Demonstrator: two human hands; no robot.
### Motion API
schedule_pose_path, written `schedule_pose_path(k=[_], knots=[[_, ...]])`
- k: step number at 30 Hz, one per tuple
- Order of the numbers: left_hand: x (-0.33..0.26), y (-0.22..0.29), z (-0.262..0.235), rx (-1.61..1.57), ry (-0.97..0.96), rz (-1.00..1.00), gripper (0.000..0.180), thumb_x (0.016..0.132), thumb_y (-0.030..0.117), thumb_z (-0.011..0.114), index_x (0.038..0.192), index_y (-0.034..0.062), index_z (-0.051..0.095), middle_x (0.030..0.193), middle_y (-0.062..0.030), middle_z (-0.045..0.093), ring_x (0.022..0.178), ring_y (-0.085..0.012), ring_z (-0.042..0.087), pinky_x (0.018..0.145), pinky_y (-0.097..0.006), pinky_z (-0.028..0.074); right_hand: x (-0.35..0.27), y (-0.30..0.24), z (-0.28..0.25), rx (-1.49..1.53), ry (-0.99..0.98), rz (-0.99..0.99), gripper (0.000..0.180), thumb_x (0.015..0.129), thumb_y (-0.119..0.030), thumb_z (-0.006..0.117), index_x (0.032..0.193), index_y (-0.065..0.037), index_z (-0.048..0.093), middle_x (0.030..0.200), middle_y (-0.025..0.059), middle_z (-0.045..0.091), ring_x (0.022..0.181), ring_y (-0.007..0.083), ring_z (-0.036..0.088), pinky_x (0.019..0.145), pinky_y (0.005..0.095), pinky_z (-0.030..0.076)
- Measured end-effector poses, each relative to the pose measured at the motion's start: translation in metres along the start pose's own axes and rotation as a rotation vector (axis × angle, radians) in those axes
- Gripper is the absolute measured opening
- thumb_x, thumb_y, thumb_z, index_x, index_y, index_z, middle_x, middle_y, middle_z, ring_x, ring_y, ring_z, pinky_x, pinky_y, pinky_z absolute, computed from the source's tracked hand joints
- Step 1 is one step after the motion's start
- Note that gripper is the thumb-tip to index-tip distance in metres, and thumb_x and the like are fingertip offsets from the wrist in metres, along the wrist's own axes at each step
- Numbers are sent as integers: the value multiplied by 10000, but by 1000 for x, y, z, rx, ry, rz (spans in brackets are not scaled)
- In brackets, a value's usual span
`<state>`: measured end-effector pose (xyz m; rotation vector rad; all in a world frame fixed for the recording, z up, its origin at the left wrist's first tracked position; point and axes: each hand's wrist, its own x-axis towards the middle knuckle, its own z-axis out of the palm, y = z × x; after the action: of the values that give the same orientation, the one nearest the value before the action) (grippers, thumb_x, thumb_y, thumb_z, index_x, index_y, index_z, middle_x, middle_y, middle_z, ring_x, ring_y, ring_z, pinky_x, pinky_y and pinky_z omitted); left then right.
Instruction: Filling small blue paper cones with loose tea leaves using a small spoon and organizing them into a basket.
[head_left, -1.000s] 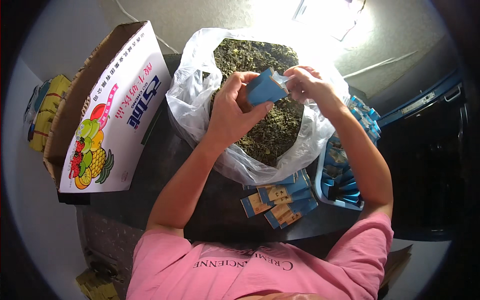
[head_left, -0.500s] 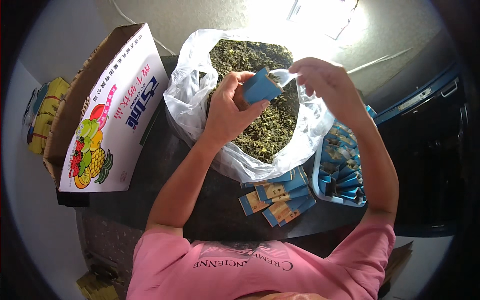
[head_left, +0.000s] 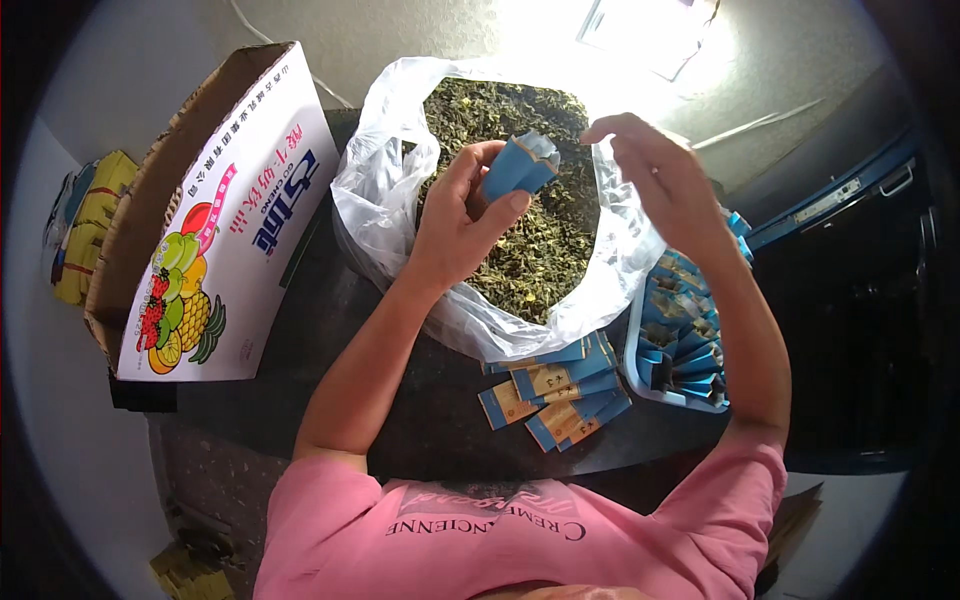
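The blue packet (head_left: 515, 172) is in the left hand (head_left: 460, 225), above the middle of an open bag of dried leaves. The fingers and thumb of this hand clasp it from either side, and it tilts so that its open mouth faces up and to the right, with a pale, see-through lining showing at the rim. The right hand (head_left: 665, 180) hangs apart from it, over the right side of the bag, index finger stretched toward the packet and the other fingers bent; whether anything is in its grasp cannot be told.

Below the hands, the dark dried leaves (head_left: 540, 255) fill the clear plastic bag (head_left: 385, 195), whose crumpled edge is folded outward. The bag stands on a dark table (head_left: 430, 425). Just in front of it, nearer the person, flat blue-and-tan packets (head_left: 570, 385) lie in an overlapping pile. To their right, partly behind the right forearm, a light-blue basket (head_left: 677, 400) holds rows of upright blue packets (head_left: 685, 335).

Left of the bag stands a tall, open carton (head_left: 235, 250) with printed fruit on its white face. Beyond it, yellow bundles (head_left: 100, 225) sit by the wall.
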<state>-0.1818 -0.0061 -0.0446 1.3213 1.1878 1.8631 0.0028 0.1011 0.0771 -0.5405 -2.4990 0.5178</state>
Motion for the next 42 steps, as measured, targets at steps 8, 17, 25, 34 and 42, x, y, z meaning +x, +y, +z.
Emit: schedule_pose_path(k=[8,17,25,34,42], knots=[[3,-9,0,65,-41,-13,412,902,167,669,1262,39,517,874,39,540,693,-18,456,571,-190,382,5,12,29,155,-213,-75,186,929,-196,625,1050,-55,625,762,71,599,670,152,552,615,332,451],[8,-19,-3,132,-180,67,325,963,139,604,1252,-4,560,1009,-43,633,843,-74,564,781,-200,459,-87,-16,-70,-234,301,-15,217,882,-171,677,997,12,673,870,173,681,723,207,647,663,306,499],[9,-16,4,188,-88,-52,229,959,140,624,1144,5,637,936,-43,671,796,-80,589,774,-195,477,-299,-55,-147,-524,599,636,236,963,-149,595,1175,-63,656,897,18,674,786,91,604,719,217,489],[21,-23,-11,-18,-1,-177,183,982,144,581,1091,10,645,890,-44,664,737,-86,591,697,-196,493,-355,-52,-111,-350,586,994,68,931,-41,597,969,-13,645,837,-9,625,795,58,566,765,201,445],[21,-21,-9,5,-2,-148,174,986,136,575,1091,12,638,893,-46,662,742,-97,598,691,-205,501,-350,-18,-89,-363,615,896,94,931,-39,610,1003,-17,665,875,23,689,834,82,628,778,212,475]])
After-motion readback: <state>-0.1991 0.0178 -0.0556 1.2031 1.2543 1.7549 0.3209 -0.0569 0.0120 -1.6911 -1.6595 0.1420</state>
